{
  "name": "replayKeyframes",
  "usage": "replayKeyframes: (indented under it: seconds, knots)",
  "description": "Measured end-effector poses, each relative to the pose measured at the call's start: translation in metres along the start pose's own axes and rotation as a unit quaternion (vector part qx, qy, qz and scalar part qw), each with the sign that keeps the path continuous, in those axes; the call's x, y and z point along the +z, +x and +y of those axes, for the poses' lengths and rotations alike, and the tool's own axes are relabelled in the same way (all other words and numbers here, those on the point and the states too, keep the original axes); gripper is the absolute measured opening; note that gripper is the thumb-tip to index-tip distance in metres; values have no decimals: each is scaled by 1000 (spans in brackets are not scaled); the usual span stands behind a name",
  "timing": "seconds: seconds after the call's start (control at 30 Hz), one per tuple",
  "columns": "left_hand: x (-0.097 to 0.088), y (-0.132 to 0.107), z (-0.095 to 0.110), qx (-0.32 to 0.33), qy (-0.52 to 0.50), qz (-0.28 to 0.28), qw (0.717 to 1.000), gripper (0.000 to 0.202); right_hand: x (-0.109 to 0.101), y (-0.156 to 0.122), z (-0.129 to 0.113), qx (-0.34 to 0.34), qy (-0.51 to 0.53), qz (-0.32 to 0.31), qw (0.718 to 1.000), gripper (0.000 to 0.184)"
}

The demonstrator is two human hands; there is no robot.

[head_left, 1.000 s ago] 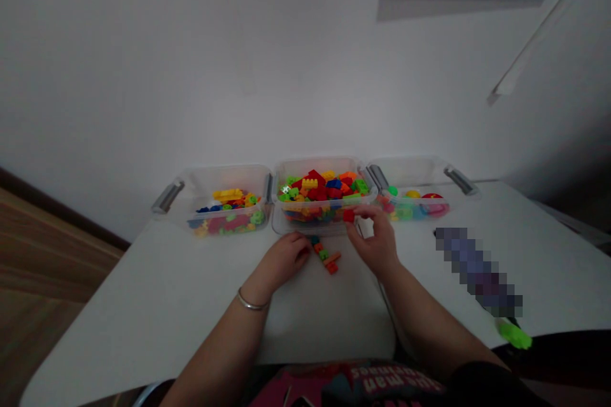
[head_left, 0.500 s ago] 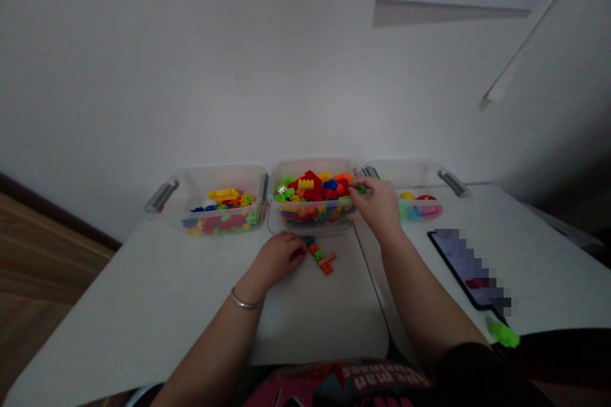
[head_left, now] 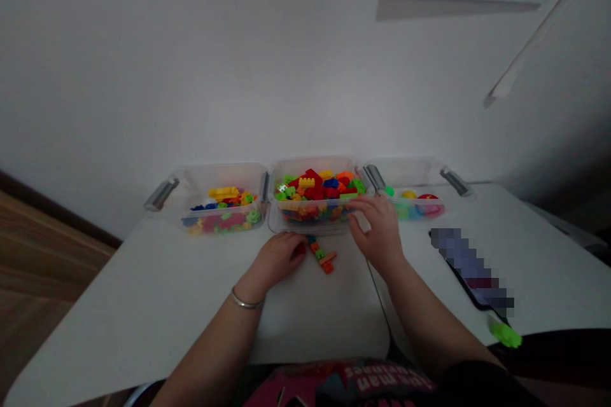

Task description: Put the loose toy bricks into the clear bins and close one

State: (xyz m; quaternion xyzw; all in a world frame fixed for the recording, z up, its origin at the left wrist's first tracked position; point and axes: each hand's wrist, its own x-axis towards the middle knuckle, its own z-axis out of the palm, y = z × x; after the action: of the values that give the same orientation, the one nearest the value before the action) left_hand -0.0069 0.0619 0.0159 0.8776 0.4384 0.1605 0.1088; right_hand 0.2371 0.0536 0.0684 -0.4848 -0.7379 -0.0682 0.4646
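On the table lies a short row of joined toy bricks (head_left: 319, 255), teal, orange and green, with a flat tan strip across it. My left hand (head_left: 279, 259) rests at its left end, its fingers curled round a small red brick (head_left: 299, 250) that is mostly hidden. My right hand (head_left: 379, 229) hovers in front of the middle bin's right corner, thumb and fingers apart, with nothing seen between them. The clear middle bin (head_left: 312, 205) is heaped with red, yellow, green, orange and blue bricks.
A clear bin (head_left: 224, 172) of bricks stands left, another bin (head_left: 405, 166) with a few round pieces right. A phone (head_left: 470, 270) lies on the right, with a bright green object (head_left: 505, 332) near the table's front edge. The wall rises behind the bins.
My right hand has drawn back from the middle bin's bricks, down towards me, and its fingers have spread. My left hand stays almost where it was by the brick row.
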Motion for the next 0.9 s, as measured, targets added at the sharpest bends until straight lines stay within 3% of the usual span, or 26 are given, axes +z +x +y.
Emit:
replayKeyframes:
  seconds: [0.07,0.17,0.3,0.43,0.57,0.7,0.9]
  knots:
    - [-1,0,2,-3,-2,13,1000,23,3,-18,-10,-27,33,-48,998,17]
    - [-3,0,5,16,0,33,999,24,13,-38,-19,-42,33,-170,984,17]
    - [-3,0,7,70,-3,59,996,26,26,-49,-10,-23,18,-272,962,17]
    - [3,2,8,134,-16,73,988,26,36,-54,8,-18,72,-296,952,16]
    - [8,3,13,159,-20,39,986,23,43,-57,24,-23,143,-286,947,14]
    - [7,4,15,154,-27,13,988,22,44,-58,30,-19,157,-287,945,13]
    - [3,3,16,123,-8,29,992,15,42,-57,29,-19,152,-292,944,10]
